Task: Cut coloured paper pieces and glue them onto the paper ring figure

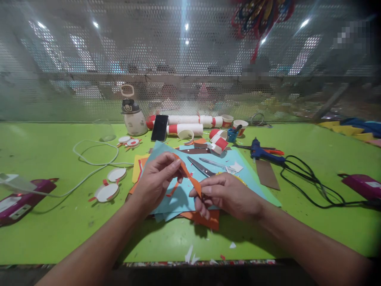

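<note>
An orange paper strip (pixel 195 184) is stretched between my two hands above light blue paper sheets (pixel 238 159). Its upper left end is pinched by my left hand (pixel 162 174), while the fingers of my right hand (pixel 222 194) close on its lower right end. Scissors (pixel 201 166) with open blades lie just beyond my right hand, which partly covers their yellow handle. Behind them rests a pen (pixel 214 162). A thin orange cut-out (pixel 172 189) is on the blue paper between my hands. More orange paper (pixel 208 220) sticks out below.
Left: white paper discs (pixel 107 192), a cable (pixel 89 171) and a purple power strip (pixel 26 198). Behind: a bottle (pixel 135 119), a phone (pixel 160 128), white-and-red tubes (pixel 186 129) and paper cups (pixel 240 126). Right: a blue glue gun (pixel 264 153) with black cord and a second purple strip (pixel 361 186).
</note>
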The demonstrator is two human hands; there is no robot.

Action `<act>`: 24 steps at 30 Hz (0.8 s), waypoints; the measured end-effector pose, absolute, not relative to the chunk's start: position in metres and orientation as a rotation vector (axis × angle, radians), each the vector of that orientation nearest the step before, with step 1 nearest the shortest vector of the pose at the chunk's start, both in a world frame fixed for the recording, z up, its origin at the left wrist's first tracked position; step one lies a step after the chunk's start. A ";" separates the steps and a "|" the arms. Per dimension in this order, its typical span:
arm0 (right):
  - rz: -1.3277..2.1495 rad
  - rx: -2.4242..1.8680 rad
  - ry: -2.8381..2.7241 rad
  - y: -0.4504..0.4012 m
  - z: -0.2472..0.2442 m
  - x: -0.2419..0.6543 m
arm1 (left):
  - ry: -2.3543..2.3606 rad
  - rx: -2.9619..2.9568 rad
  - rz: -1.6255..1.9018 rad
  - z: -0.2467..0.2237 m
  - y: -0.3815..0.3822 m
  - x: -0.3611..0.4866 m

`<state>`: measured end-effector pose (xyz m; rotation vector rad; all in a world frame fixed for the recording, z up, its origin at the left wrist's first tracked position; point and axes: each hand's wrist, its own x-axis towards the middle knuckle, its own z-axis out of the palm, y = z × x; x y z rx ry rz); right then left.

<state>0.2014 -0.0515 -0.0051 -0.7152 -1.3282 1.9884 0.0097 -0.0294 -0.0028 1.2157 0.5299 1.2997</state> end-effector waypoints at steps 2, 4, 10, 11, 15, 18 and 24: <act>1.977 -0.723 -1.344 -0.052 -0.006 0.201 | 0.535 1.223 1.292 -0.003 -0.029 0.010; 1.976 -0.723 -1.347 -0.053 -0.007 0.201 | 0.535 1.229 1.288 -0.003 -0.030 0.010; 1.979 -0.755 -1.270 -0.055 -0.006 0.197 | 0.555 1.258 1.273 -0.004 -0.032 0.012; 1.972 -0.765 -1.264 -0.055 -0.006 0.197 | 0.584 1.288 1.273 -0.005 -0.032 0.011; 1.906 -0.894 -1.258 -0.052 -0.005 0.197 | 0.765 1.620 1.458 -0.004 -0.031 0.006; 1.829 -1.000 -1.262 -0.049 -0.006 0.197 | 0.839 2.170 1.666 -0.001 -0.035 0.003; 1.773 -1.094 -1.229 -0.048 -0.003 0.199 | 0.680 2.869 1.162 0.000 -0.042 0.008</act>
